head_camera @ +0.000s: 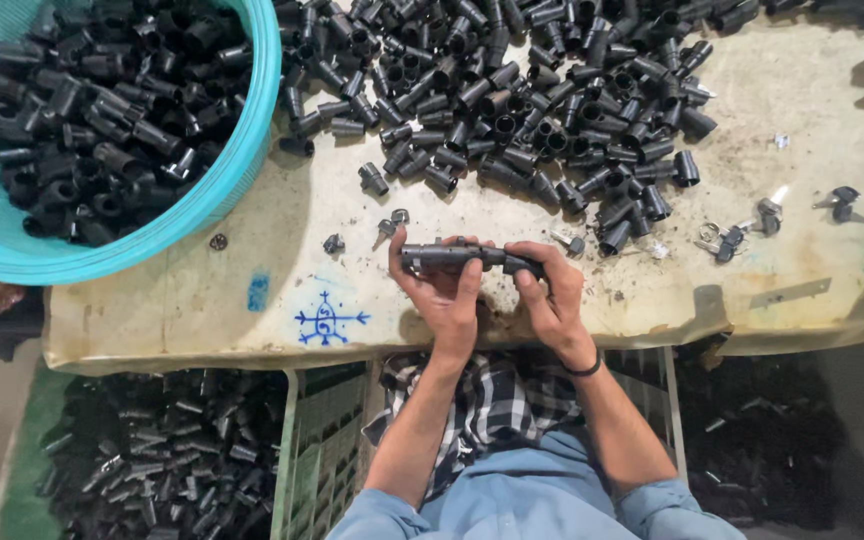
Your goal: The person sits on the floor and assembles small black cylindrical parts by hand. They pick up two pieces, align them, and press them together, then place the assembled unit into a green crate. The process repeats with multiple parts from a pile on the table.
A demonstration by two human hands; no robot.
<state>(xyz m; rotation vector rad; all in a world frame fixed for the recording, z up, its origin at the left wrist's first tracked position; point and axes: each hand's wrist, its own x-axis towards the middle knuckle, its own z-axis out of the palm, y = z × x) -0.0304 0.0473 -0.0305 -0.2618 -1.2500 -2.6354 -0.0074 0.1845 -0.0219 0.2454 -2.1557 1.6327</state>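
My left hand (442,290) and my right hand (550,295) meet over the near edge of a worn white table (282,225). Together they grip a row of black tube-shaped parts (449,257) held end to end, lying level between the fingers. The left hand clasps the left and middle of the row, the right hand pinches its right end. Just beyond the hands a big heap of the same black cylindrical parts (512,90) covers the far half of the table.
A turquoise mesh basket (252,150) full of black parts stands at the far left. Small keys and metal bits (742,230) lie at the right. A green crate (327,440) and piles of black parts (162,450) sit below the table edge.
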